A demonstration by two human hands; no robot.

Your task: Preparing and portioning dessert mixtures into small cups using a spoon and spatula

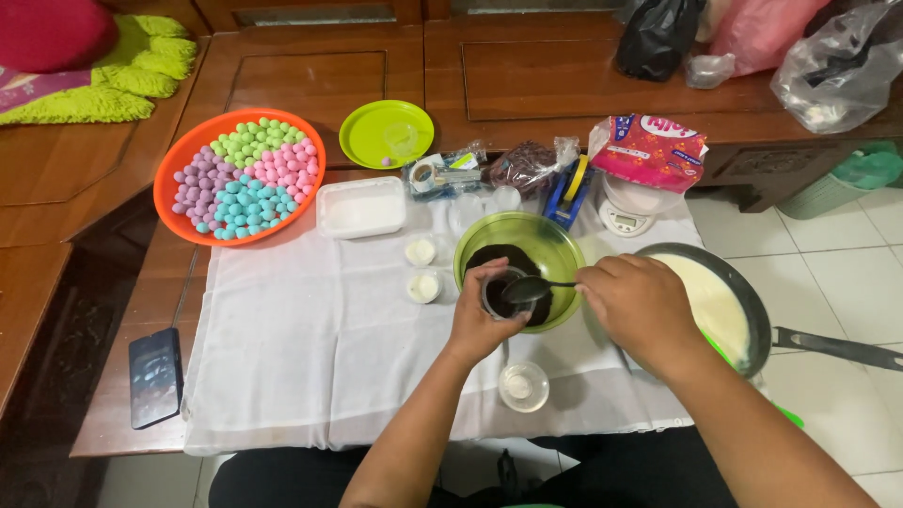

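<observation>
Closest to the person, a small lidded cup (523, 386) stands on the white cloth (301, 357). Just beyond, the left hand (484, 320) is closed around a small clear cup (503, 293), held over the green bowl (519, 268) of dark crumbs. The right hand (640, 306) is closed on a spoon (531, 288) whose loaded bowl rests over the cup. I think crumbs could fall onto the cloth if the spoon tilts early. Further away sits an orange tray (240, 174) of coloured balls.
</observation>
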